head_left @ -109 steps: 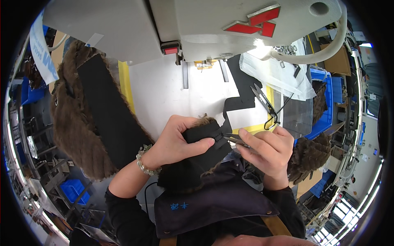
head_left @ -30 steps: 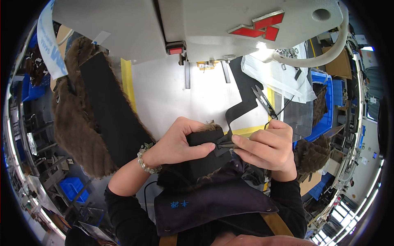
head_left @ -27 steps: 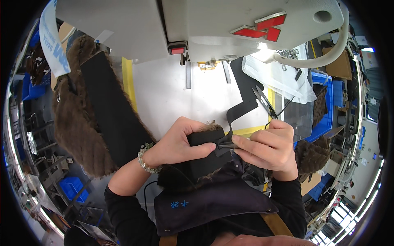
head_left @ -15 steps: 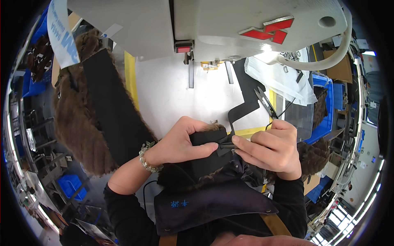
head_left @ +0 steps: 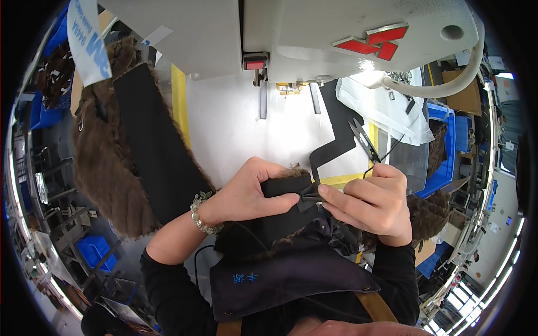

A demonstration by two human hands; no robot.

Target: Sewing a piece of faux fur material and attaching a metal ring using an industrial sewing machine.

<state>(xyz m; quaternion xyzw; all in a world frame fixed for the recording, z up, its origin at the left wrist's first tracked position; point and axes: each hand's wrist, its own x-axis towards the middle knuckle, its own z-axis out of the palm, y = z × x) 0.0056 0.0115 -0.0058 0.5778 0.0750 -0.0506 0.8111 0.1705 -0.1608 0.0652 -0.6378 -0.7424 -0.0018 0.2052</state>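
My left hand [head_left: 255, 193], a beaded bracelet at its wrist, is closed on a black fabric piece [head_left: 286, 185] with brown fur along its edge. Thumb on top, it presses the fabric down. My right hand [head_left: 367, 201] pinches a slim, dark, metal-looking piece [head_left: 311, 197] against the fabric beside my left thumb; its exact kind is unclear. A narrow black strip [head_left: 330, 154] runs from the pinch up to the table. Dark scissors [head_left: 364, 141] lie just beyond my right knuckles, blades pointing away, their handles partly hidden; whether my right hand touches them, I cannot tell.
A pale sewing machine [head_left: 314, 39] overhangs the white work surface [head_left: 241, 134], which is edged with yellow tape. Brown fur with a black panel [head_left: 154, 140] lies at left. A white plastic bag [head_left: 386, 112] and a blue bin [head_left: 445, 162] are at right.
Both hands keep nearly the same place and grip. The machine sits slightly further right in the picture, as the view has shifted a little.
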